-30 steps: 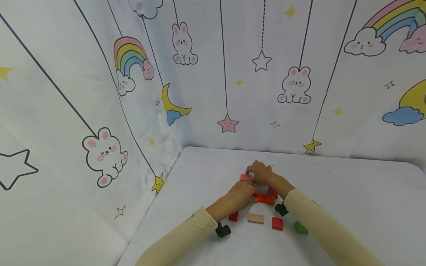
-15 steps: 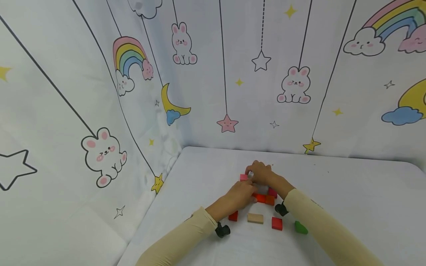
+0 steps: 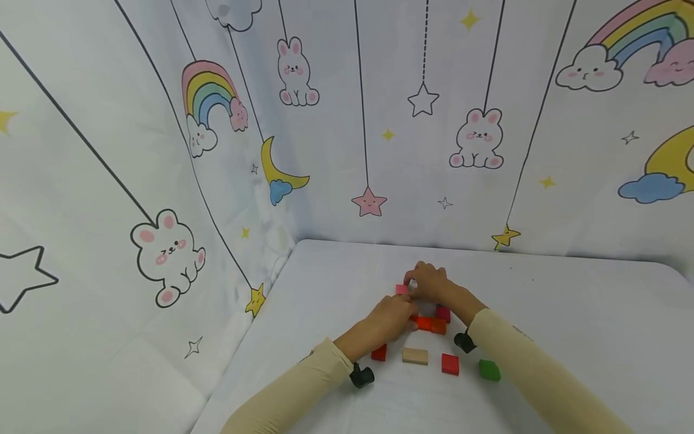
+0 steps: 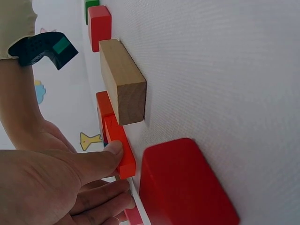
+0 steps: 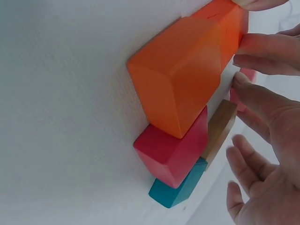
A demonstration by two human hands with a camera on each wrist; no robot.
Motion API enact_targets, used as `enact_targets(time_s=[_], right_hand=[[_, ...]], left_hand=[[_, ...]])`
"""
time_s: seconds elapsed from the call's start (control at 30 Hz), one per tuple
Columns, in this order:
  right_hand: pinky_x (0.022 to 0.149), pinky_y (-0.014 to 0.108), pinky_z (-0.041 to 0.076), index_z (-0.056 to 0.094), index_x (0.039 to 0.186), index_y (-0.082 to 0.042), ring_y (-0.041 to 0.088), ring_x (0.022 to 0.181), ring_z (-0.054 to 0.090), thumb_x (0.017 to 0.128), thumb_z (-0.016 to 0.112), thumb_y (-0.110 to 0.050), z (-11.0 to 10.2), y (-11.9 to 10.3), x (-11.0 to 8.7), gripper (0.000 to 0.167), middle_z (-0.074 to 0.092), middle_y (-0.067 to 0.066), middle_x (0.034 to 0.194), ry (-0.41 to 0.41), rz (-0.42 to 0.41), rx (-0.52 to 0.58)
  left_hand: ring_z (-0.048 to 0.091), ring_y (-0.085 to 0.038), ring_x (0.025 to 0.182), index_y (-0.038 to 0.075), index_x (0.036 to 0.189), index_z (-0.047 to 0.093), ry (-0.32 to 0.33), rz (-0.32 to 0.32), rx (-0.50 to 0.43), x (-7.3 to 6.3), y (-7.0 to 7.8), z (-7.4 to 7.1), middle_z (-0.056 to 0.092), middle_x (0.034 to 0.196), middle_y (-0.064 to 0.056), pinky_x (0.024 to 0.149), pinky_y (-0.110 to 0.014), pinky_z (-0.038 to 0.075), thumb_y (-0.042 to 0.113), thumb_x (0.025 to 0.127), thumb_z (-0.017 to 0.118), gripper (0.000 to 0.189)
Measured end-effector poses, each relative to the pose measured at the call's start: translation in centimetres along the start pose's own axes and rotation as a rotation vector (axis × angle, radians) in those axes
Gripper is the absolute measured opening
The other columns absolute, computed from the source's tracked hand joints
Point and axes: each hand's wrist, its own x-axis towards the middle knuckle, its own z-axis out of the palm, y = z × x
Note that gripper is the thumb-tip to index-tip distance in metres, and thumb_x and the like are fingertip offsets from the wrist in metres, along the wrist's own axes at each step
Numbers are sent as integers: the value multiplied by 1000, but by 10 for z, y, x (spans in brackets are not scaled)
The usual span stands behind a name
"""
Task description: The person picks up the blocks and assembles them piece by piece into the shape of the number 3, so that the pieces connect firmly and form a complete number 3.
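My left hand (image 3: 391, 316) pinches a red-orange block (image 4: 121, 145), thumb on its near side and fingers on its far side. Against that block's right end stands an orange block (image 5: 176, 75). Behind the left hand, my right hand (image 3: 431, 284) has thumb and index finger around the end of a pink block (image 3: 402, 289), partly hidden by the fingers. A raspberry block (image 5: 173, 145) touches the orange one, followed by a teal block (image 5: 180, 187) and a wooden block (image 5: 220, 131). Together these blocks outline a small enclosure on the white table.
In front lie a red block (image 3: 379, 352), a plain wooden block (image 3: 414, 355), another red block (image 3: 450, 364) and a green block (image 3: 489, 370). Black wrist cameras (image 3: 361, 376) jut from both wrists. A printed cloth backdrop (image 3: 325, 150) borders the table behind and left.
My right hand and the pink block have shifted slightly to the right. The left hand stays at the red-orange block.
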Motion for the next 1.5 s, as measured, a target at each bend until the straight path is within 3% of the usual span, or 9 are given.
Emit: enact_targets(time_s=[0.33,0.77,1.5], right_hand=[[94,62,49,79,112,-17,32,106,60,90,85,-28,-6,0,-6,26,65,15,113,8,-27,-25],[97,62,46,78,116,-18,32,108,60,91,85,-27,4,11,-1,27,65,13,113,2,-31,-32],[94,58,46,79,114,-18,29,107,61,92,83,-23,-3,5,-13,23,65,11,113,13,-29,-1]], left_hand=[[65,-10,106,23,117,78,6,-3,-4,0,0,1,73,121,5,93,-28,56,35,97,78,23],[68,-14,115,21,118,78,11,4,-14,-1,1,-1,71,136,3,97,-34,57,34,97,79,25],[68,-13,101,21,115,79,19,24,7,-2,2,-1,75,123,4,92,-29,56,34,97,78,22]])
